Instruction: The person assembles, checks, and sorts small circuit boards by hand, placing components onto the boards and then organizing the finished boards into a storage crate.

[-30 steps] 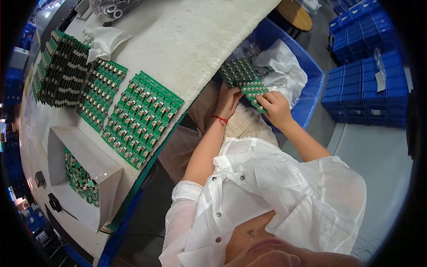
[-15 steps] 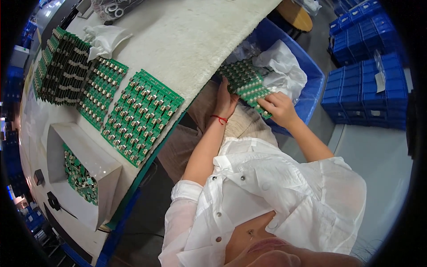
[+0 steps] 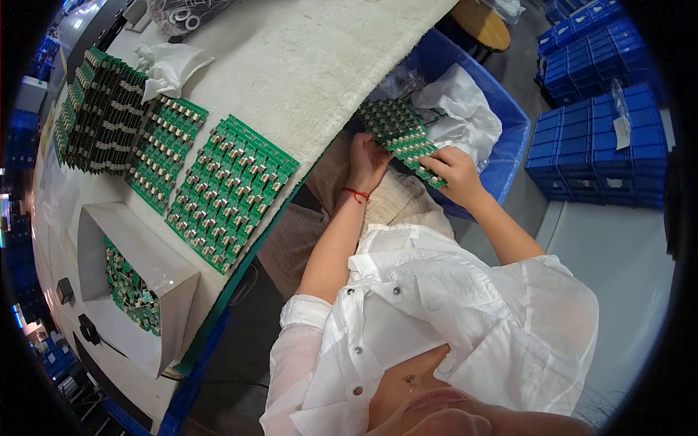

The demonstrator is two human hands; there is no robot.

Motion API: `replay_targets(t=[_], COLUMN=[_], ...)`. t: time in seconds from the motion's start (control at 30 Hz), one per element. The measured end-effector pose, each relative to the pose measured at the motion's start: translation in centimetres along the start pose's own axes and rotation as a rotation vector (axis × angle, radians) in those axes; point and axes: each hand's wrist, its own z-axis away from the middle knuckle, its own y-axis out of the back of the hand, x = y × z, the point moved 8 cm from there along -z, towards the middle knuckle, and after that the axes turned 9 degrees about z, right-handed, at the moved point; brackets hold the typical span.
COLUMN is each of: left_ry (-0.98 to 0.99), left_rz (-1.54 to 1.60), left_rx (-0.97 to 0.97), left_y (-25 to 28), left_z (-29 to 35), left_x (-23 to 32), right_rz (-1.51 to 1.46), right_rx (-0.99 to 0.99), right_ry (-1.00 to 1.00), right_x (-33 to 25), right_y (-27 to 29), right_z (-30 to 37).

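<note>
A green circuit board panel point(image 3: 409, 144) with rows of small metal parts is held over my lap, at the near side of the blue bin. My right hand point(image 3: 456, 176) pinches its right end between thumb and fingers. Along its lower left edge, my left hand point(image 3: 369, 161) is closed on it, the fingertips partly hidden beneath. On the table to the left lies a flat panel of the same kind point(image 3: 231, 192). Another panel point(image 3: 167, 151) lies beyond it, beside a tall row of panels point(image 3: 105, 112) standing on edge.
A white box point(image 3: 178, 305) with small loose boards point(image 3: 131, 287) sits at the table's near left. White plastic point(image 3: 465, 109) fills part of the blue bin point(image 3: 509, 123). Folded blue crates point(image 3: 600, 149) are stacked on the right. A crumpled white cloth point(image 3: 174, 65) rests by the upright panels.
The held panel has tilted slightly, and its parts show more sharply. My left hand has shifted a little, with its fingers drawn lower under the panel's edge. My right hand keeps its grip.
</note>
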Motion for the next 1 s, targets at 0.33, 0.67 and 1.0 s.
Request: replay_targets(t=[0.33,0.67,1.0], left_ry=[-0.067,-0.061,-0.105], left_rz=[-0.472,-0.617,-0.525], left_rx=[-0.062,0.085,0.151], left_y=[-3.4,-0.3,-1.1], left_z=[1.3,0.2,0.3], left_x=[-0.9,-1.4,-0.9], right_rz=[-0.166,0.009,-0.424], right_rx=[-0.064,-0.009,0.436], right_ry=[-0.272,-0.224,-1.034], right_x=[1.7,-0.6,7.0], right_y=[-0.2,-0.8,0.1], right_z=[-0.5,-0.7,2.2])
